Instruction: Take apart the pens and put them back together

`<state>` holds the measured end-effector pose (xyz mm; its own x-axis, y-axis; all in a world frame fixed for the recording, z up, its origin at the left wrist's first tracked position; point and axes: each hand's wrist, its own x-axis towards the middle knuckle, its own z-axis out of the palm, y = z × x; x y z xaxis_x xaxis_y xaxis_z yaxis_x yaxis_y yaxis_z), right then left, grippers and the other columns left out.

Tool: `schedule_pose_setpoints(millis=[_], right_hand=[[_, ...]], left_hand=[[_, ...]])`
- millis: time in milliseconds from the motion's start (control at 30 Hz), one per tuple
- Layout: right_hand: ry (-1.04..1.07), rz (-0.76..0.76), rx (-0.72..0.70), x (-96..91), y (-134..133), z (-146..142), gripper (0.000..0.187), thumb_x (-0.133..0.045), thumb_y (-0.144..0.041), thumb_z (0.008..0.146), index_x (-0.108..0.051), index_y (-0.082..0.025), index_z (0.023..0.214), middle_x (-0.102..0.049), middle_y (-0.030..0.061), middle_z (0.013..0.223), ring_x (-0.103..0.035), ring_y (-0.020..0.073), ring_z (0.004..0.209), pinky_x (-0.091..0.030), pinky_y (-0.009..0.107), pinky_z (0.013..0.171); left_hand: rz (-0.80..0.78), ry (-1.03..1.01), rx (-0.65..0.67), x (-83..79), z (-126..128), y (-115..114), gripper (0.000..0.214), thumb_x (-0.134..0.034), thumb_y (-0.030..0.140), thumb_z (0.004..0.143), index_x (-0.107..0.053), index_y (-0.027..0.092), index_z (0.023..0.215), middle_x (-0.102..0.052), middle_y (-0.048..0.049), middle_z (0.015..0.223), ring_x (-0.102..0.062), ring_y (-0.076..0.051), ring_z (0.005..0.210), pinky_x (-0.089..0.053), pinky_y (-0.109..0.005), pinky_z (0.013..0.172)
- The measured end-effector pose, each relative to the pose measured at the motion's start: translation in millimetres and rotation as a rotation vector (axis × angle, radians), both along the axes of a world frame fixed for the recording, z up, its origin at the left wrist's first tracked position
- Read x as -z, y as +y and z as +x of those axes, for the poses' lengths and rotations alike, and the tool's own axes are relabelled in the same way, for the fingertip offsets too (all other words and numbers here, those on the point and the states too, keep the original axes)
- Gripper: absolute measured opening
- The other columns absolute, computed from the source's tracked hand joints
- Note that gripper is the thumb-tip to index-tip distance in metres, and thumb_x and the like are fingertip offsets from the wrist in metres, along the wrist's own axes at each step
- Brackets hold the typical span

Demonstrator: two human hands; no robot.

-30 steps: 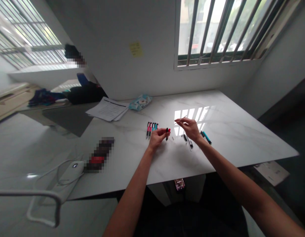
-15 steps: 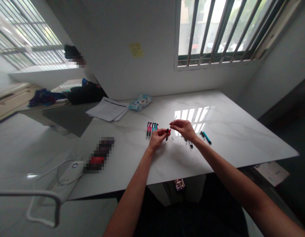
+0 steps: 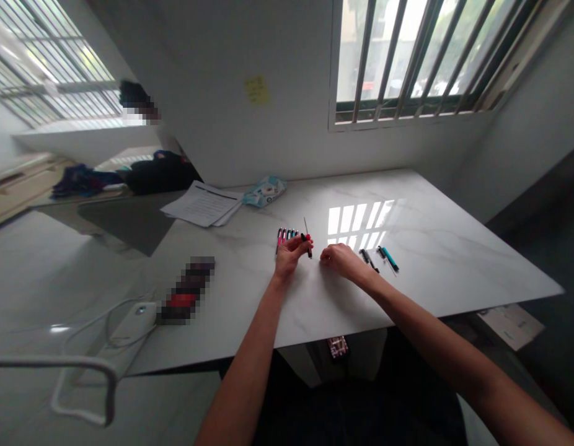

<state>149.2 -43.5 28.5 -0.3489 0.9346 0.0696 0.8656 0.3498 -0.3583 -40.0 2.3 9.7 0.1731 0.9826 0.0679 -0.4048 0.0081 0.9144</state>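
My left hand (image 3: 289,259) pinches the parts of a red and black pen (image 3: 309,245) above the table. A thin refill (image 3: 305,224) stands up out of them. To the right, my right hand (image 3: 341,259) is low at the tabletop with its fingertips pressed together; what they hold, if anything, is too small to make out. Behind my left hand lies a row of several assembled pens (image 3: 281,236), red and teal, partly covered by it. Right of my right hand are black pen parts (image 3: 369,261) and a teal barrel (image 3: 389,257) with a thin refill beside it.
Printed papers (image 3: 203,204) and a blue-white soft packet (image 3: 265,191) lie at the table's back by the wall. A white power strip (image 3: 133,325) with cables and a blurred dark object (image 3: 187,294) are on the left. The marble-patterned table (image 3: 459,248) ends near my body.
The refill has passed from my right hand to the pen parts in my left. My right hand has come down to the tabletop, where a small piece lay before.
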Motion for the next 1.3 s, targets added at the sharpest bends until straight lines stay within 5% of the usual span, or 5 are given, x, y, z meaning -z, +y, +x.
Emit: schedule_pose_setpoints(millis=[300,567,733,900,1300], right_hand=[[0.088,0.075,0.060,-4.7,13.4,13.8,0.036,-0.058,-0.005,0.087,-0.081,-0.018,0.111,-0.079,0.0112,0.103,-0.073,0.0231,0.092,-0.053,0.030,0.085],[0.791,0.035,0.280,15.6,60.1,74.6,0.018,-0.070,-0.027,0.081,-0.080,-0.020,0.094,-0.079,0.0056,0.092,-0.075,0.0206,0.081,-0.057,0.032,0.076],[1.111,-0.065,0.324,37.9,61.1,76.4,0.033,-0.079,-0.039,0.072,-0.078,-0.018,0.096,-0.077,0.0058,0.088,-0.071,0.0184,0.077,-0.056,0.031,0.073],[1.302,-0.107,0.296,31.7,57.7,72.8,0.037,-0.084,-0.041,0.070,-0.076,-0.019,0.099,-0.074,0.0023,0.083,-0.068,0.0153,0.077,-0.053,0.028,0.073],[1.344,-0.207,0.164,15.5,46.2,62.6,0.045,-0.087,-0.043,0.069,-0.071,-0.019,0.104,-0.076,0.0043,0.091,-0.071,0.0177,0.083,-0.054,0.030,0.075]], left_hand=[[-0.078,0.114,0.117,-1.5,1.3,-6.6,0.050,-0.097,0.042,0.060,-0.080,0.012,0.096,-0.078,-0.0070,0.087,-0.070,-0.014,0.071,-0.058,-0.030,0.076],[-0.131,0.385,0.394,-9.5,-2.4,-16.7,0.047,-0.091,0.045,0.071,-0.079,0.011,0.101,-0.078,-0.0129,0.093,-0.073,-0.017,0.077,-0.059,-0.031,0.077],[-0.105,0.451,0.460,-12.8,-2.5,-18.2,0.044,-0.089,0.043,0.075,-0.078,0.010,0.102,-0.079,-0.0128,0.093,-0.074,-0.018,0.080,-0.060,-0.030,0.077],[-0.089,0.497,0.482,-12.8,-2.4,-17.2,0.046,-0.088,0.044,0.075,-0.078,0.009,0.104,-0.079,-0.0132,0.093,-0.075,-0.018,0.080,-0.060,-0.029,0.075],[-0.068,0.525,0.466,-11.9,-3.9,-16.3,0.039,-0.088,0.040,0.077,-0.080,0.011,0.102,-0.080,-0.0158,0.094,-0.076,-0.021,0.076,-0.062,-0.031,0.071]])
